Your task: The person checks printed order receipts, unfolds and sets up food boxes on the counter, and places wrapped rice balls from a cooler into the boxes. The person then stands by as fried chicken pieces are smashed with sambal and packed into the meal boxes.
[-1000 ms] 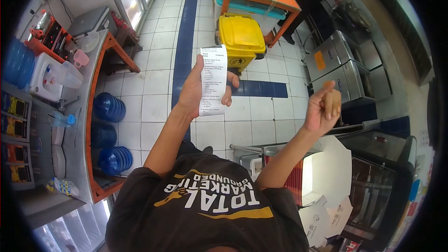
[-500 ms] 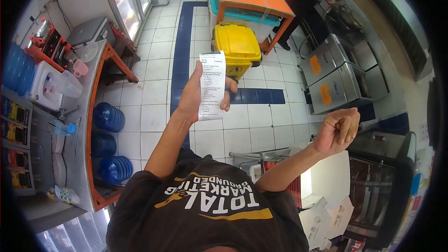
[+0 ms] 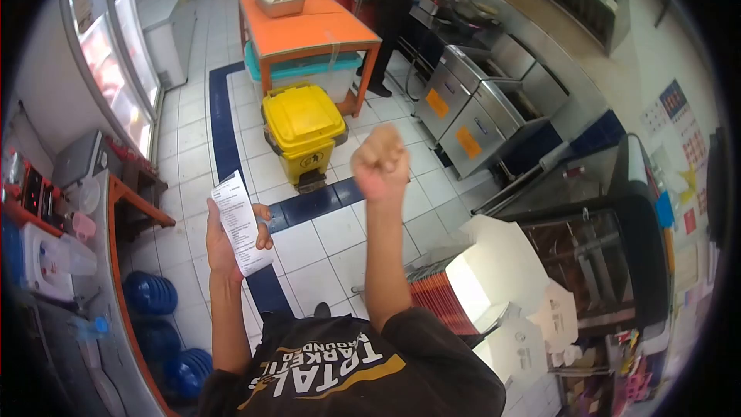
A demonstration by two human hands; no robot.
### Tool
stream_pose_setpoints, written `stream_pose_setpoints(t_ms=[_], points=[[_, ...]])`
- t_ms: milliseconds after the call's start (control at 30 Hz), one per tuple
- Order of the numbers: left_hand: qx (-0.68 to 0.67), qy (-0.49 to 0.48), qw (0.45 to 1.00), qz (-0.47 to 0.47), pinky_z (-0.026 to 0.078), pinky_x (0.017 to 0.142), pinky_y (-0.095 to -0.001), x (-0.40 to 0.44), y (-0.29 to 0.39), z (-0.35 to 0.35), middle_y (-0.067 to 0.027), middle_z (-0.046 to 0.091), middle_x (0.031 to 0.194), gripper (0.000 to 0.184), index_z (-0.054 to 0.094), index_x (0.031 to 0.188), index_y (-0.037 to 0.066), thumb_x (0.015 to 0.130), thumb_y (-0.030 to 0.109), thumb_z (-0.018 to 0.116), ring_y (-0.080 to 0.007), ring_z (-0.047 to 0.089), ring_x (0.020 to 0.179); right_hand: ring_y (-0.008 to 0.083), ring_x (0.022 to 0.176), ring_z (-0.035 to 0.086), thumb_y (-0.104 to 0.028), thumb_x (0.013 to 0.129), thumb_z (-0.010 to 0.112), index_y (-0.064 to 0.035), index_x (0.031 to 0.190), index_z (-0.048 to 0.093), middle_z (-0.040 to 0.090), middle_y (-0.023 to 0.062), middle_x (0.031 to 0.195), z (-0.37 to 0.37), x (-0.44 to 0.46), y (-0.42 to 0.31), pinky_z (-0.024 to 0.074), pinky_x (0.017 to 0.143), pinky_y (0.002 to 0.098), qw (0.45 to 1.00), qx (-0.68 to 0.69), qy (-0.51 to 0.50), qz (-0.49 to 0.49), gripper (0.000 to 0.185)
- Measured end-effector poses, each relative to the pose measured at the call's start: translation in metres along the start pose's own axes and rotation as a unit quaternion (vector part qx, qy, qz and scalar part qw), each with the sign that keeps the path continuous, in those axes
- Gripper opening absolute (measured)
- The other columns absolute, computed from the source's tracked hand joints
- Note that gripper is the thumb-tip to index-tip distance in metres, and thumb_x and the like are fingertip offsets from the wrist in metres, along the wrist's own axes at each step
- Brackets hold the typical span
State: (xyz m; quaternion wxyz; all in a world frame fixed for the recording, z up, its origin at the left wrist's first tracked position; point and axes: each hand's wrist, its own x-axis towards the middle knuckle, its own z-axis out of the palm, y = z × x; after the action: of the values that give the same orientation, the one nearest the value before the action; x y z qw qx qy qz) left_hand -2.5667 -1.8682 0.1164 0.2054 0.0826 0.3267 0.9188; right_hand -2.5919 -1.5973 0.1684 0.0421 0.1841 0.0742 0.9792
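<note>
My left hand [image 3: 222, 251] is closed around a long printed paper receipt [image 3: 238, 220], its fingers and thumb along the two edges. The receipt's printed side faces up toward me, tilted slightly. My right hand [image 3: 382, 161] is raised in front of me in a fist, a little blurred, and nothing shows sticking out of it. Beyond both hands, on the tiled floor, stands a yellow lidded bin [image 3: 305, 120].
An orange table [image 3: 309, 27] bearing metal trays stands behind the bin. A person in dark clothes [image 3: 397, 8] works at the stove on the right. Steel fryers [image 3: 463, 100] line that side. Open white cardboard boxes [image 3: 494, 262] are close on my right; a counter [image 3: 135, 286] runs along my left.
My view has turned right and lifted. My right hand has moved inward, up in front of me, still closed. The receipt stays in my left hand, now lower and farther left in view.
</note>
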Motion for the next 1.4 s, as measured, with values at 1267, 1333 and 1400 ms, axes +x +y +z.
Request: stream_pose_setpoints(t_ms=[1267, 1333, 1400], points=[[0.053, -0.588, 0.456, -0.666, 0.054, 0.059, -0.0343, -0.563, -0.375, 0.263, -0.0136, 0.064, 0.096, 0.074, 0.046, 0.133, 0.000, 0.102, 0.064, 0.022, -0.0210, 0.063, 0.062, 0.0226, 0.106, 0.063, -0.032, 0.105, 0.042, 0.0004, 0.124, 0.057, 0.066, 0.0156, 0.119, 0.213, -0.913, 0.041, 0.0506, 0.090, 0.0366, 0.607, -0.494, 0.449, -0.431, 0.040], [0.081, -0.618, 0.437, -0.648, 0.054, 0.058, -0.0344, -0.601, -0.403, 0.308, -0.0133, 0.064, 0.096, 0.072, 0.047, 0.129, 0.001, 0.103, 0.064, 0.022, -0.0201, 0.063, 0.062, 0.0220, 0.105, 0.064, -0.031, 0.104, 0.044, 0.0004, 0.123, 0.057, 0.067, 0.0154, 0.117, 0.261, -0.945, 0.012, 0.0507, 0.091, 0.0366, 0.579, -0.519, 0.453, -0.436, 0.039], [0.100, -0.659, 0.384, -0.639, 0.054, 0.057, -0.0333, -0.608, -0.438, 0.334, -0.0125, 0.064, 0.096, 0.068, 0.049, 0.118, 0.001, 0.103, 0.063, 0.023, -0.0178, 0.063, 0.061, 0.0187, 0.098, 0.066, -0.024, 0.101, 0.055, -0.0006, 0.118, 0.059, 0.070, 0.0122, 0.108, 0.303, -0.961, -0.022, 0.0514, 0.089, 0.0340, 0.547, -0.595, 0.405, -0.428, 0.029]])
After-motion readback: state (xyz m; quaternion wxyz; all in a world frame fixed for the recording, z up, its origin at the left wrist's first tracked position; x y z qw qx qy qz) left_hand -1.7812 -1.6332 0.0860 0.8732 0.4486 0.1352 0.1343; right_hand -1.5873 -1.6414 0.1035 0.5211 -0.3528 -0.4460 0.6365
